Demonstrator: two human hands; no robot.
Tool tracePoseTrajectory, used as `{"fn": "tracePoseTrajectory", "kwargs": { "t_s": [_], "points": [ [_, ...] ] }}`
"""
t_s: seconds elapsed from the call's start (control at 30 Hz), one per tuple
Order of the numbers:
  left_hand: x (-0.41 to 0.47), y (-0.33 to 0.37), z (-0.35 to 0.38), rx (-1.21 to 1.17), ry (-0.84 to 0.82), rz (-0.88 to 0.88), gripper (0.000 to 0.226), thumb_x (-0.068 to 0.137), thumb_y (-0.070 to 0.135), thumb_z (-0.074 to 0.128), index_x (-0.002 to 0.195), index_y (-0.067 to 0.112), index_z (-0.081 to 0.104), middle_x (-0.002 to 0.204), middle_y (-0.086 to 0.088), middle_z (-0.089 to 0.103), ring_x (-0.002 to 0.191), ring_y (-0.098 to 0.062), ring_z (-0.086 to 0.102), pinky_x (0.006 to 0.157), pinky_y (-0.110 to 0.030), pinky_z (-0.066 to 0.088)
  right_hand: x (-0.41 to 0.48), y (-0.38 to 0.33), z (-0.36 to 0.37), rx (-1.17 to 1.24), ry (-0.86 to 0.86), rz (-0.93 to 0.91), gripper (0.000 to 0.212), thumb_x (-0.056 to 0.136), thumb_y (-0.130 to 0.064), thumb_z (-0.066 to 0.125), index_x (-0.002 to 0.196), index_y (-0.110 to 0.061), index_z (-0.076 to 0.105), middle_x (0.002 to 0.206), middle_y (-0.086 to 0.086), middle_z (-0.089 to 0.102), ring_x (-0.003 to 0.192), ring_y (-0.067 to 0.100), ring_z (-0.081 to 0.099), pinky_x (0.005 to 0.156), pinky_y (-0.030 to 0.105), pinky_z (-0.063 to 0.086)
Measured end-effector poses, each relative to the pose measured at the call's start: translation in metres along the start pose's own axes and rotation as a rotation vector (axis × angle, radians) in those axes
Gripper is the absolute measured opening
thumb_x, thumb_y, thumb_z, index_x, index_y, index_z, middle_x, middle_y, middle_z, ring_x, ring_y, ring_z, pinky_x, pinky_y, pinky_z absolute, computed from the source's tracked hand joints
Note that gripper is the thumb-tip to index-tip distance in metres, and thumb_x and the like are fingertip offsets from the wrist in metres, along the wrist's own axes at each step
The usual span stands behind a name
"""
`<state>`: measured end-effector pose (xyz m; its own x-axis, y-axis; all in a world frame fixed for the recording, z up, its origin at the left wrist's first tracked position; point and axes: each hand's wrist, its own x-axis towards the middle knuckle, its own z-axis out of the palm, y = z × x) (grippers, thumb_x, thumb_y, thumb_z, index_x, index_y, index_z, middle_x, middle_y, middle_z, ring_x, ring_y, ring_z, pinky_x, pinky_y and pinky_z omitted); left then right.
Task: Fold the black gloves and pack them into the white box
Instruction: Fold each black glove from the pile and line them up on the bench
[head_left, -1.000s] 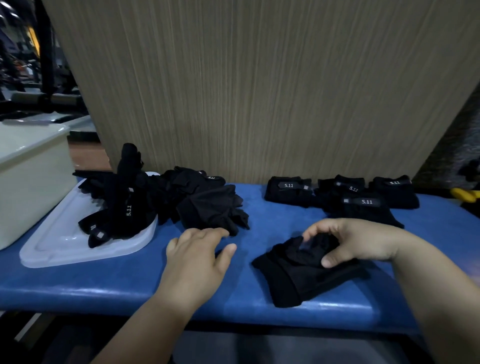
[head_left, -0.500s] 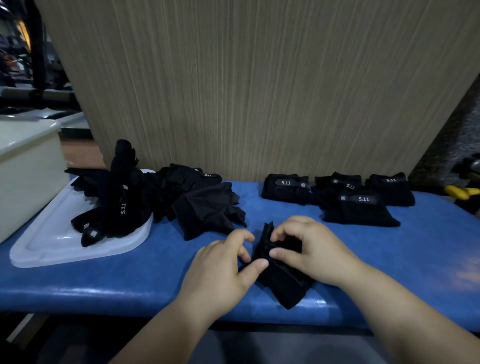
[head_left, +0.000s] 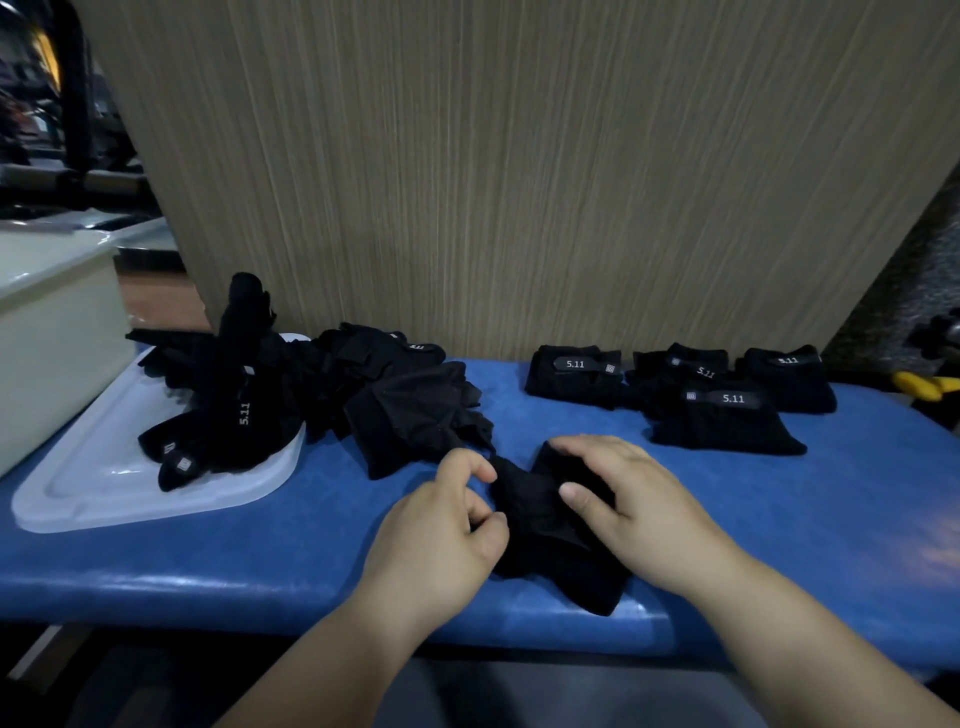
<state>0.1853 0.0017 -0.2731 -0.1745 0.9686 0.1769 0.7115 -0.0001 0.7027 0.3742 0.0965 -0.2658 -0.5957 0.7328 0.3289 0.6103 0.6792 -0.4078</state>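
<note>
A black glove (head_left: 540, 525) lies bunched on the blue bench near its front edge, between my hands. My left hand (head_left: 441, 530) pinches the glove's left edge with thumb and fingers. My right hand (head_left: 628, 499) presses on its right side, thumb on the fabric. A loose heap of unfolded black gloves (head_left: 322, 395) spreads from the white lid onto the bench at the left. Several folded gloves (head_left: 680, 389) with "5.11" labels sit in a group at the back right. The white box (head_left: 52, 322) stands at the far left.
A translucent white lid (head_left: 109, 483) lies flat on the blue bench (head_left: 208, 561) beside the box. A wood-grain panel (head_left: 519, 182) rises right behind the bench. A yellow object (head_left: 924, 387) lies past the bench's right end.
My left hand came from the bare bench to the glove's left edge and now pinches it. My right hand pulled the glove leftward and closer, then shifted flatter over its right side.
</note>
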Motion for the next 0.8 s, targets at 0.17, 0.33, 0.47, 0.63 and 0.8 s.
{"fn": "tracePoseTrajectory", "kwargs": {
  "t_s": [0.17, 0.33, 0.47, 0.63, 0.8],
  "points": [
    [-0.004, 0.007, 0.0, 0.063, 0.058, 0.026, 0.027, 0.084, 0.062, 0.045, 0.104, 0.043, 0.043, 0.068, 0.017, 0.061, 0.068, 0.002, 0.055, 0.063, -0.017, 0.037, -0.019, 0.01, -0.007, -0.01, -0.012, 0.132, 0.049, 0.088, -0.048, 0.058, 0.134, -0.033, 0.05, 0.138, -0.019, 0.045, 0.136, 0.003, 0.032, 0.109, 0.019, 0.024],
    [0.0, 0.012, 0.004, 0.101, 0.113, -0.018, 0.033, 0.081, 0.063, 0.052, 0.105, 0.044, 0.04, 0.069, 0.017, 0.062, 0.068, 0.002, 0.057, 0.063, -0.019, 0.04, -0.017, -0.002, -0.007, -0.111, -0.248, 0.094, 0.088, 0.072, -0.083, 0.021, 0.146, -0.037, 0.033, 0.156, -0.02, 0.019, 0.143, -0.004, -0.002, 0.121, 0.03, -0.001],
    [0.001, 0.009, 0.005, 0.104, 0.11, -0.028, 0.031, 0.086, 0.048, 0.058, 0.11, 0.043, 0.04, 0.071, 0.019, 0.063, 0.066, 0.001, 0.056, 0.064, -0.021, 0.044, -0.018, -0.005, -0.007, -0.096, -0.185, 0.098, 0.074, 0.082, -0.073, 0.035, 0.147, -0.038, 0.03, 0.153, -0.024, 0.017, 0.144, -0.002, 0.001, 0.12, 0.027, 0.004],
    [0.0, 0.016, 0.002, 0.107, 0.125, -0.018, 0.042, 0.081, 0.063, 0.054, 0.113, 0.042, 0.037, 0.089, 0.022, 0.059, 0.078, 0.002, 0.055, 0.071, -0.022, 0.041, -0.024, 0.005, -0.01, -0.021, 0.193, 0.347, 0.043, 0.089, -0.048, 0.054, 0.126, -0.027, 0.057, 0.121, -0.009, 0.052, 0.123, 0.017, 0.045, 0.102, 0.03, 0.037],
    [0.012, 0.023, 0.005, 0.127, 0.104, -0.092, 0.04, 0.084, 0.057, 0.056, 0.116, 0.039, 0.039, 0.085, 0.017, 0.056, 0.088, -0.007, 0.057, 0.076, -0.03, 0.046, -0.013, 0.004, -0.013, -0.163, 0.033, 0.557, 0.045, 0.092, -0.056, 0.043, 0.118, -0.025, 0.062, 0.113, 0.004, 0.056, 0.115, 0.028, 0.048, 0.097, 0.036, 0.04]
  ]
}}
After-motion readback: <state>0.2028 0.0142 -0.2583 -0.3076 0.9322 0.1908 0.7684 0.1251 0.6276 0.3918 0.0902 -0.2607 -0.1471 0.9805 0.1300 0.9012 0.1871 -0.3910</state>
